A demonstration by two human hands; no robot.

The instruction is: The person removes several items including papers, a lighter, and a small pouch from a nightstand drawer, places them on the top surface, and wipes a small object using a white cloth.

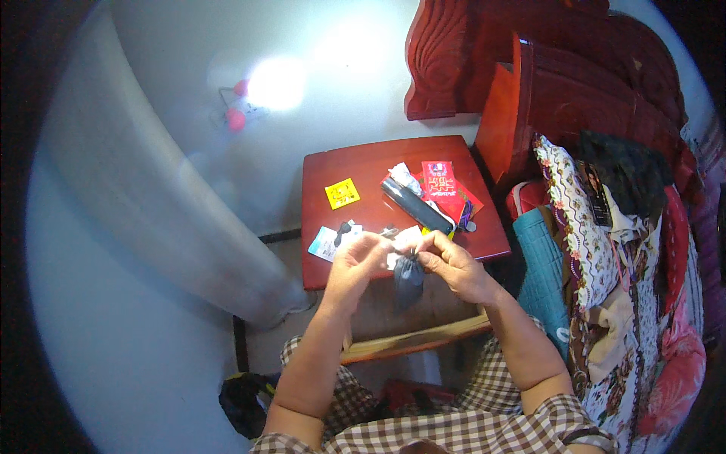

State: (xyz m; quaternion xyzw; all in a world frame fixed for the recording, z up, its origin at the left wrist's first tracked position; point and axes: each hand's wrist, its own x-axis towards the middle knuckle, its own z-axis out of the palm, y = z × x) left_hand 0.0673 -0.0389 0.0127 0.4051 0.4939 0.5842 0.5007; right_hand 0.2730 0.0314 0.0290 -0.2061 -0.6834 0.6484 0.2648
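A small dark grey drawstring pouch [409,279] hangs in front of me, its neck gathered, above an open drawer. My right hand [456,269] pinches the gathered neck between thumb and fingers. On the other side, my left hand [360,258] has its thumb and fingertips drawn together at the top of the pouch, seemingly on its cord; the cord itself is too fine to make out. White paper [407,237] lies on the nightstand just behind the fingertips. The drawer front [420,339] juts out below the pouch, between my knees.
On the red wooden nightstand [368,162] are a yellow printed square [342,193], a black cylindrical case [417,205], red envelopes [439,180], crumpled tissue [405,177] and a blue-white packet [322,244]. A bed with a floral pillow [573,227] stands right; a curtain [187,187] hangs left.
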